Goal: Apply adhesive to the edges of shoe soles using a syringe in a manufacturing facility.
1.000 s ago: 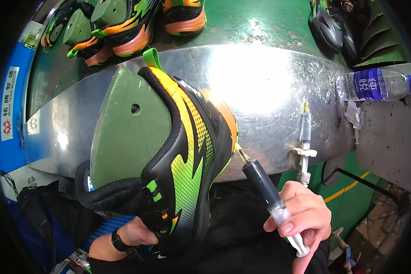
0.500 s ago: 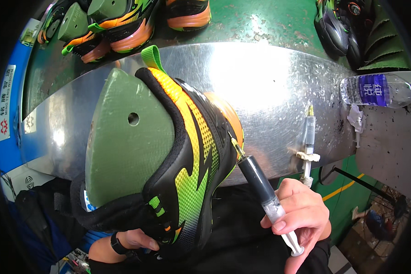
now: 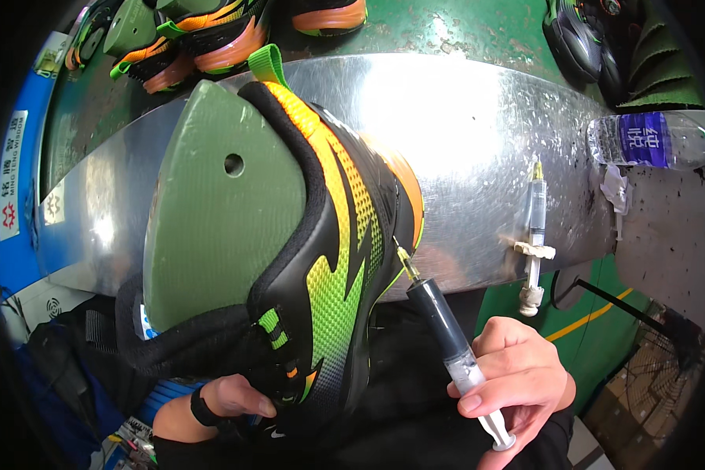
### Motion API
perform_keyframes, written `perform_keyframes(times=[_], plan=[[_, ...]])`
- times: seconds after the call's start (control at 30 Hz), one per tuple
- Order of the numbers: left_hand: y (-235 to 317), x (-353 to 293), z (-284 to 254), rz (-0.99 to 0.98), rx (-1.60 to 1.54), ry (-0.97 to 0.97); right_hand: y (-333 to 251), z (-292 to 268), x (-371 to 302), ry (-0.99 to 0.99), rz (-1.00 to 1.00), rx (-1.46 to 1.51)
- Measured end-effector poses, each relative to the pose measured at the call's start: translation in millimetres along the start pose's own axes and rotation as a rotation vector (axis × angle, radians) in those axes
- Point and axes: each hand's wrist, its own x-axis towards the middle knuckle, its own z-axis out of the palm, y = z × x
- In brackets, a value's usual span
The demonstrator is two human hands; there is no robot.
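A black sports shoe (image 3: 335,321) with orange-to-green mesh sits tilted on a dark green shoe last (image 3: 219,243), its orange heel over the metal plate. My left hand (image 3: 239,395) is closed at the toe end of the shoe; its thumb shows and the other fingers are hidden behind it. In my right hand (image 3: 517,372) is a syringe (image 3: 440,319) filled with dark liquid, fingers wrapped round the barrel and the thumb by the plunger end. The fine needle points at the shoe's side where upper and sole meet. Whether its tip touches cannot be told.
A second syringe (image 3: 536,215) with whitish crust lies on the shiny metal plate (image 3: 478,211). To its right are a crumpled tissue (image 3: 615,188) and a clear bottle (image 3: 685,141). More shoes (image 3: 231,43) stand along the far side, with dark shoes (image 3: 576,43) at the far right.
The shoe and the plate both sit a little higher in the picture. The needle tip has shifted along the shoe's side, away from the heel toward the toe. Both grips look the same.
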Motion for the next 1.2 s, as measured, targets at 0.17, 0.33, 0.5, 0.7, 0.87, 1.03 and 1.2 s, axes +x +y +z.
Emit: perform_keyframes(times=[0.17, 0.33, 0.5, 0.7, 0.87, 1.03, 1.2], plan=[[0, -2, 1, 0.031, 0.162, 0.019, -2, 5, -5, 0.001, 0.009, -0.015], [1, -1, 1, -0.003, 0.171, 0.040, -3, 12, -9, -0.006, 0.001, -0.028], [3, 6, 13, 0.026, 0.093, 0.020, -5, 15, 0, -0.002, -0.087, 0.009], [3, 12, 22, -0.011, 0.142, 0.045, -8, 16, -1, 0.006, -0.088, 0.002], [-1, 21, 25, -0.049, 0.131, -0.023, -17, 13, -3, -0.033, -0.060, 0.044], [-10, 36, 25, -0.055, -0.003, -0.159, -37, 3, -7, -0.131, 0.045, 0.074], [-15, 45, 27, -0.029, -0.067, -0.298, -55, -5, -12, -0.205, 0.120, 0.107]])
